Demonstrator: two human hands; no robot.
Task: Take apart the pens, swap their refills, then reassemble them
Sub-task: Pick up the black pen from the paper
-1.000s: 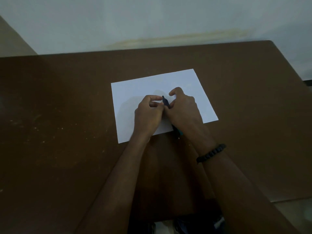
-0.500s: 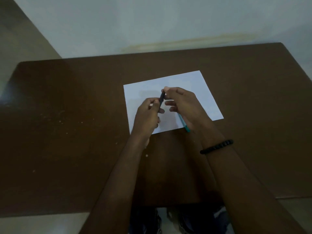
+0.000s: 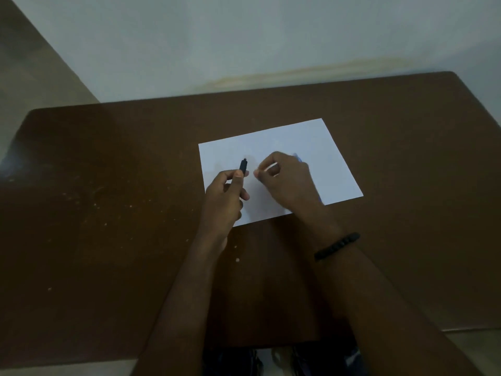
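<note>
slim black pen barrel (image 3: pixel 243 166), flat white paper (image 3: pixel 333 169)

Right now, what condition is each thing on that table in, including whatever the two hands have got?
Black pen piece: pinched upright in the left hand, clear of the paper.
Thin pale piece: pinched in the right hand; too blurred to name.
White paper: flat on the table, hands above it.
Brown table: speckled with pale crumbs.
Beaded bracelet: on the right wrist.
</note>
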